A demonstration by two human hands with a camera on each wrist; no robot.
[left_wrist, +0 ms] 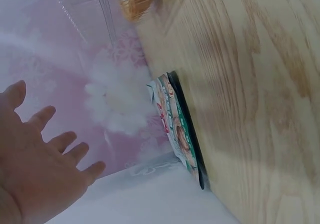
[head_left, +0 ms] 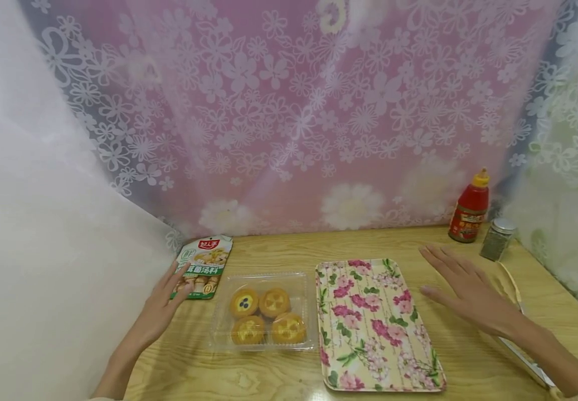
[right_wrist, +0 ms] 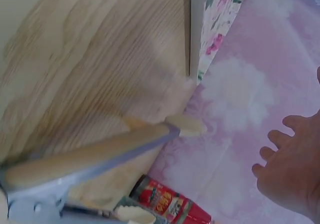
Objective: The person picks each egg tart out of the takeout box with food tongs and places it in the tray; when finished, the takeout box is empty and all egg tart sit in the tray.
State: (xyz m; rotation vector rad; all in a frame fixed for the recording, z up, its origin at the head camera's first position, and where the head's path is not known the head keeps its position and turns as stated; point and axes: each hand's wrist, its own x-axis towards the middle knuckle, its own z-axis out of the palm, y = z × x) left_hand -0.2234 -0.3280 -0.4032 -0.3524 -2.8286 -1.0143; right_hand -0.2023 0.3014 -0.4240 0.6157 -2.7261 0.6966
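My left hand (head_left: pixel 162 303) hovers at the left with its fingers spread, overlapping the lower edge of a green and white soup seasoning packet (head_left: pixel 203 267) in the head view. Nothing is in that hand in the left wrist view. To its right a clear plastic box (head_left: pixel 221 312) contains several round yellow tarts (head_left: pixel 273 302). Beside the box lies a floral tray (head_left: pixel 369 328). My right hand (head_left: pixel 469 289) is held, fingers extended and holding nothing, between the tray and a pair of tongs (right_wrist: pixel 90 159); the forearm hides part of the tongs in the head view.
A red squeeze bottle (head_left: pixel 469 214) with a yellow cap and a small spice jar (head_left: pixel 498 239) stand at the back right of the wooden table (head_left: pixel 289 248). A pink flowered curtain (head_left: pixel 289 122) hangs along the back, with pale sheeting (head_left: pixel 43 223) at the left side.
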